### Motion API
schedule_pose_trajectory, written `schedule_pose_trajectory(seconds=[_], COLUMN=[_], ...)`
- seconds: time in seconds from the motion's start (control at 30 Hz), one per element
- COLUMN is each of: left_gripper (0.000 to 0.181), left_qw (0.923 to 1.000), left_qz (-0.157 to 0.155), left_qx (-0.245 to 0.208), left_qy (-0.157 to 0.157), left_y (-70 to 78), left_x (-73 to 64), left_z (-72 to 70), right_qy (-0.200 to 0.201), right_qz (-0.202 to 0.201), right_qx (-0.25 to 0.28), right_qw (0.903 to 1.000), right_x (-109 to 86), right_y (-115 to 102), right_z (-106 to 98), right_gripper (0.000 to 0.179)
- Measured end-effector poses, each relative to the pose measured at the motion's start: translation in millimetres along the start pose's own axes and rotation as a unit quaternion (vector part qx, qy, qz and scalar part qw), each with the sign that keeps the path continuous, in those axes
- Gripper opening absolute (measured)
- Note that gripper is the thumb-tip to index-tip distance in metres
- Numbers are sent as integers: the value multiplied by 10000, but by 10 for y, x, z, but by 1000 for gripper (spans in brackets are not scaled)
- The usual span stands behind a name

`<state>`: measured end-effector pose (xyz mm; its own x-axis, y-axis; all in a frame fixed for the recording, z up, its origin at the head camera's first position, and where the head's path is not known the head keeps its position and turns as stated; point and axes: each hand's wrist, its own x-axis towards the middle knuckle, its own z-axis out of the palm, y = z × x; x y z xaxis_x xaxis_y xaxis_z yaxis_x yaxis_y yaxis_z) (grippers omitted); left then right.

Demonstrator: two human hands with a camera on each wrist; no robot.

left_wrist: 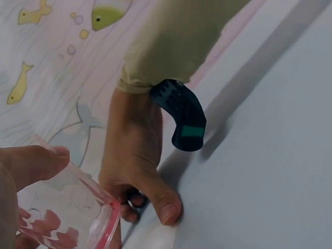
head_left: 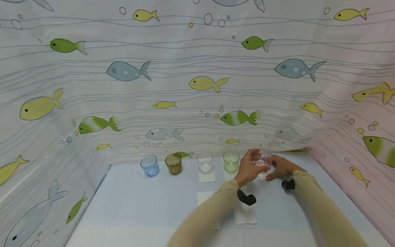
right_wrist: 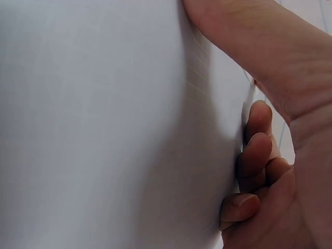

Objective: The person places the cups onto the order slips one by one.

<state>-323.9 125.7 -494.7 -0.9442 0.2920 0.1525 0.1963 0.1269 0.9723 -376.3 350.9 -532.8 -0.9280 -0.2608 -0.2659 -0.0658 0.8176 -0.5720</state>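
Observation:
My left hand [head_left: 249,168] grips a pink-tinted glass [head_left: 263,160] at the right end of a row of glasses. In the left wrist view, the left thumb [left_wrist: 44,163] lies over the side of the tilted glass [left_wrist: 67,207], whose fingers show through it. My right hand [head_left: 282,167] is just to the right of the glass, low over the table, with thumb and fingers apart. The right wrist view shows its fingers [right_wrist: 257,155] loosely bent beside the white surface, with nothing seen in them. A white paper napkin [head_left: 260,176] lies partly hidden beneath the glass.
Left of my hands stand a green glass [head_left: 231,162], a clear glass [head_left: 205,163], a brown glass [head_left: 174,164] and a blue glass [head_left: 150,165]. White napkins [head_left: 245,214] lie nearer on the table [head_left: 139,206]. A fish-patterned curtain [head_left: 185,61] rises behind and at both sides.

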Motion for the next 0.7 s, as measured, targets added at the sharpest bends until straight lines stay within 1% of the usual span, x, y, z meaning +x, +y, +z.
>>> schedule_pose_trajectory(seconds=[0.17,0.3,0.4,0.53,0.7], left_gripper=[72,71,71,71,70], left_qw=[9996,9991,9987,9979,9973], left_qz=[-132,-191,-256,-366,-228], left_qx=[216,347,416,488,671], left_qy=[85,122,174,226,168], left_y=[-118,-199,-253,-328,-386], left_x=[70,109,125,152,200], left_z=[90,133,156,182,204], right_qy=[64,114,175,241,243], right_qz=[-102,-89,-170,-186,-164], right_qx=[15,4,-74,-149,-222], right_qw=[9999,9999,9997,9994,9993], right_x=[-26,-45,-48,-29,-4], right_y=[-4,-12,-10,5,6], right_z=[-2,-4,-3,5,6], right_gripper=[117,104,92,87,86])
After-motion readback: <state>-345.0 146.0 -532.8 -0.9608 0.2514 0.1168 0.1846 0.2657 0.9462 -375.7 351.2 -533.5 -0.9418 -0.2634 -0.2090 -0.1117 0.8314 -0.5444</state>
